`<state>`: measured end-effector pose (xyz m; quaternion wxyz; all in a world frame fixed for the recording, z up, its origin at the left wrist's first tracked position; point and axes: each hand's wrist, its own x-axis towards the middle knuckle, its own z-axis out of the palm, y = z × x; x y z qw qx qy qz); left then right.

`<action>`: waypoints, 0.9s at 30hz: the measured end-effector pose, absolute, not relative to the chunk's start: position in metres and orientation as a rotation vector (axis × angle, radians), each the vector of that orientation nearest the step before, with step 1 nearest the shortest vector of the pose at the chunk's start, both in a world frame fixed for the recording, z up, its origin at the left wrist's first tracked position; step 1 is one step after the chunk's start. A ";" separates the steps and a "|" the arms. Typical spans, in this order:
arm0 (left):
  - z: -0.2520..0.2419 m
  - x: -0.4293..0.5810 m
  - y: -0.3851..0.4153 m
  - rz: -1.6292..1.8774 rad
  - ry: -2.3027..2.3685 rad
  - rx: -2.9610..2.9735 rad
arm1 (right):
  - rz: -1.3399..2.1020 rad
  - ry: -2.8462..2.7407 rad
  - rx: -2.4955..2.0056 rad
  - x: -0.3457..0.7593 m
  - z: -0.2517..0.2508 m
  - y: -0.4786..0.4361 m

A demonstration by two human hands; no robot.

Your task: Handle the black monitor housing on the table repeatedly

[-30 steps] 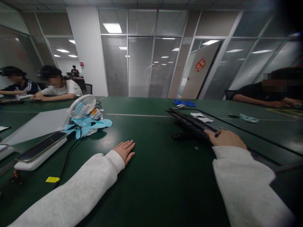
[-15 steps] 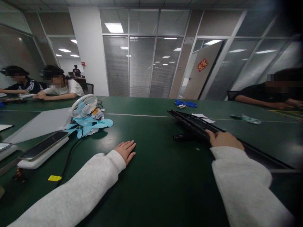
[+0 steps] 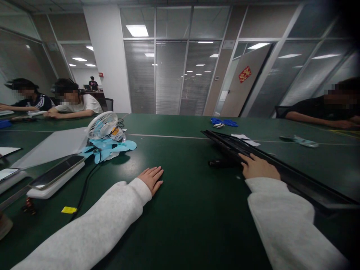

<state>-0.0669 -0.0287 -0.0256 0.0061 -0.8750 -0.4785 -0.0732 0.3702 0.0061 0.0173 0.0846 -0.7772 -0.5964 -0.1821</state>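
Note:
My left hand (image 3: 152,179) lies palm down on the green tabletop (image 3: 180,217), fingers stretched out and nothing in them. To the right, my right hand (image 3: 260,167) rests on the near edge of a long black, flat object with raised rims (image 3: 303,180). Its fingers are extended and somewhat apart, touching the object without wrapping round it. That object slants from the table's middle toward the right edge of the view; its exact kind I cannot make out. A short black cylindrical piece (image 3: 218,163) sticks out beneath its left part.
Left of my left hand stand a white fan (image 3: 102,125) with light-blue blades or base (image 3: 112,149), a black cable (image 3: 86,183) and a phone on a white block (image 3: 57,172). White papers (image 3: 244,139) and blue gloves (image 3: 223,122) lie beyond the black object. Several people sit around.
My right hand has loosened from its grip on the black object's edge and shifted slightly left, fingers now spread on it. My left hand stays flat. The view has turned slightly.

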 end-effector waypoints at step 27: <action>-0.017 -0.061 -0.039 -0.607 -1.339 -2.553 | -0.523 -2.051 -1.546 0.278 0.001 -0.015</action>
